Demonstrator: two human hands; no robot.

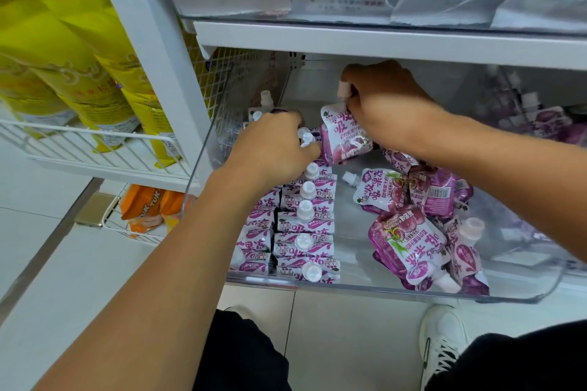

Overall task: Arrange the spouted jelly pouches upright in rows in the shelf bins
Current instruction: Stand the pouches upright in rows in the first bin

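Note:
A clear plastic shelf bin (381,290) holds purple-and-white spouted jelly pouches. Two upright rows (305,232) fill its left side, white caps up. A loose heap of pouches (422,225) lies flat at the right. My right hand (384,105) grips one pouch (344,140) near its spout and holds it upright at the far end of the rows. My left hand (273,146) rests on the tops of the back pouches in the rows, fingers pressed against them, right beside the held pouch.
A white shelf board (381,41) hangs low over the bin, with silver snack bags above. A wire basket (95,149) of yellow bags sits to the left, orange packs (143,209) below. A second bin (540,124) of pouches stands at the right. My shoe (441,340) is on the tiled floor.

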